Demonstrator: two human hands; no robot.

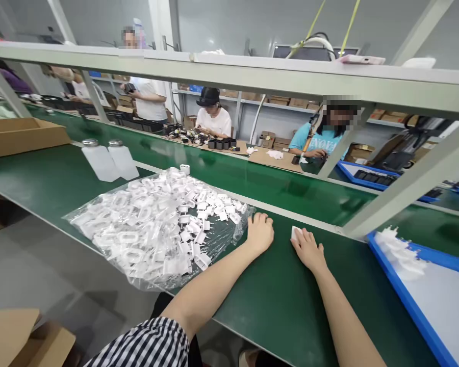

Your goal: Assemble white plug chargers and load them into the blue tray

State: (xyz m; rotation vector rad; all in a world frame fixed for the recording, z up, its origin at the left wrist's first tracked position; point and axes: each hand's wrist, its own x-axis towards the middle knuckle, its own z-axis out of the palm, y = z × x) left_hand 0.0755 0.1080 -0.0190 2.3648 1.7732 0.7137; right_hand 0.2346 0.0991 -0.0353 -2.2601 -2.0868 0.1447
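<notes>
A clear plastic bag [214,248] lies spread on the green bench, heaped with white plug housings [137,239], some showing thin metal pins. My left hand [260,232] is palm down at the bag's right edge, its fingers curled down. Whatever those fingers hold, if anything, is hidden beneath them. To its right, my right hand [309,248] has its thumb and fingers on a small white plastic piece [295,232], probably another plug housing, mostly covered by the hand.
At the right stands a blue-rimmed tray [401,306] with a row of white plugs [400,252]. Two white bottles [117,159] with metal caps and a cardboard box [23,136] are at the left. A slanted frame post [409,168] rises behind the tray. Co-workers sit and stand across the line.
</notes>
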